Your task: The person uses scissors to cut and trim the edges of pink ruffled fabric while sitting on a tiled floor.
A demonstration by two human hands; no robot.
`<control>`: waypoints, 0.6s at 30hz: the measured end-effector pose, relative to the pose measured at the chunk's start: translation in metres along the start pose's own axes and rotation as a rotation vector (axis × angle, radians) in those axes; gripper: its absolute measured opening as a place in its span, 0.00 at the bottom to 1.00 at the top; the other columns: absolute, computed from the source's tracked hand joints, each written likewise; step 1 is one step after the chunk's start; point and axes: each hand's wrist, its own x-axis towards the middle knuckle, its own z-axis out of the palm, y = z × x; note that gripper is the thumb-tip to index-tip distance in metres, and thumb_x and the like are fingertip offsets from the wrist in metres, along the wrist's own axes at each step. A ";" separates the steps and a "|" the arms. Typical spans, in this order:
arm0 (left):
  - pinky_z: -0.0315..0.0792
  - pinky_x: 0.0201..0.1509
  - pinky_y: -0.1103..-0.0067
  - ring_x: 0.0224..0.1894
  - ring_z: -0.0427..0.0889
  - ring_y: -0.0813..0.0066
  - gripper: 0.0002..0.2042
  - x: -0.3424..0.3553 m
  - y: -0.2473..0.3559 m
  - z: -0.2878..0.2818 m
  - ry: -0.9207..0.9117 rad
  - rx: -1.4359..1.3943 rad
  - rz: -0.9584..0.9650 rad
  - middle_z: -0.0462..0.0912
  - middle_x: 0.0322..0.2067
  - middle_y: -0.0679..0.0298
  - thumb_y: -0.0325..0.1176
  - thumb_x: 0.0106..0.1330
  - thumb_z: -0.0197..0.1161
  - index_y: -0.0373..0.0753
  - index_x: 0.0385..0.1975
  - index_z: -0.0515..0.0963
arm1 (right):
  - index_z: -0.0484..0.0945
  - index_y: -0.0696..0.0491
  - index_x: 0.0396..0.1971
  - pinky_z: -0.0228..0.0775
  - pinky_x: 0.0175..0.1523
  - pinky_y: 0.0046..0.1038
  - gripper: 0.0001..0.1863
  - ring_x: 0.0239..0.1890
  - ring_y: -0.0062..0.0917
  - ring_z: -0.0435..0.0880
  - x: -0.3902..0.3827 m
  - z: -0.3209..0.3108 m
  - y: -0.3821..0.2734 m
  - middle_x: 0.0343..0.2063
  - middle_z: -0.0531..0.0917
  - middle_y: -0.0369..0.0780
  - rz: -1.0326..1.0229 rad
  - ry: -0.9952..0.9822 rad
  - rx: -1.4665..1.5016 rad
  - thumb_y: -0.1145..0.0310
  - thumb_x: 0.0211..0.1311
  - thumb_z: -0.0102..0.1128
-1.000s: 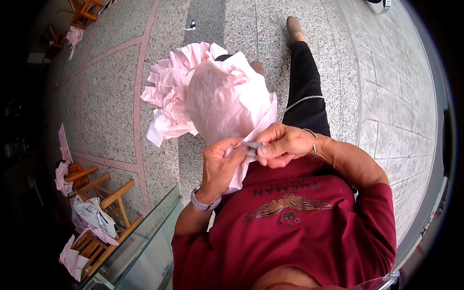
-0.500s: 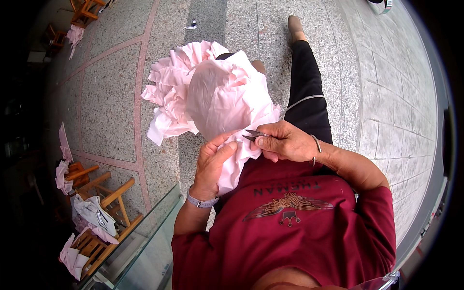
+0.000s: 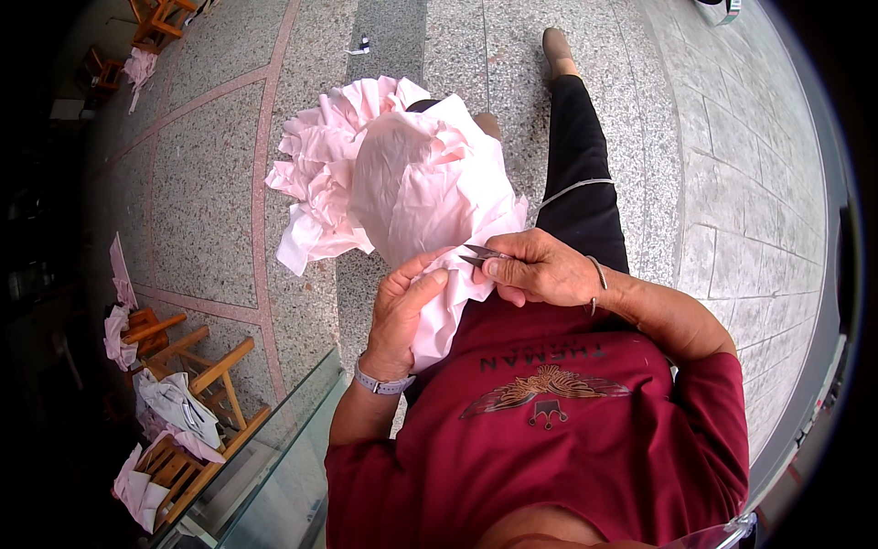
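Note:
A large bunched piece of pale pink fabric lies over my lap and spills out to the left. My left hand pinches a fold of it between thumb and fingers, and a strip hangs down below that hand. In my right hand is a small pair of thread snips, whose two pointed blades are parted and reach left over the fabric edge. The blade tips lie close to the left fingertips. Whether they touch a thread is too small to tell.
Wooden stools with pink and white cloth pieces stand at the lower left, beside a glass panel edge. More wooden chairs are at the upper left. A small dark-and-white scrap lies on the speckled floor.

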 end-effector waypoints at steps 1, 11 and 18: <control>0.75 0.50 0.83 0.44 0.83 0.80 0.15 0.000 -0.001 0.000 -0.003 -0.004 0.002 0.85 0.45 0.61 0.27 0.69 0.60 0.33 0.54 0.78 | 0.79 0.56 0.38 0.63 0.30 0.23 0.14 0.21 0.15 0.71 0.000 0.000 0.000 0.16 0.74 0.32 -0.001 -0.002 0.006 0.63 0.76 0.48; 0.74 0.44 0.85 0.38 0.81 0.84 0.12 0.000 -0.010 0.009 0.055 0.160 0.157 0.85 0.37 0.66 0.25 0.67 0.63 0.32 0.48 0.81 | 0.78 0.55 0.34 0.53 0.21 0.19 0.15 0.16 0.13 0.64 0.002 -0.001 0.002 0.15 0.72 0.32 0.009 -0.097 0.265 0.61 0.76 0.49; 0.73 0.38 0.87 0.34 0.78 0.88 0.07 0.005 -0.013 0.019 0.120 0.503 0.236 0.85 0.32 0.68 0.23 0.68 0.62 0.32 0.42 0.84 | 0.78 0.57 0.32 0.43 0.17 0.19 0.16 0.12 0.12 0.57 0.003 -0.012 0.010 0.13 0.68 0.33 0.070 -0.373 0.545 0.59 0.74 0.53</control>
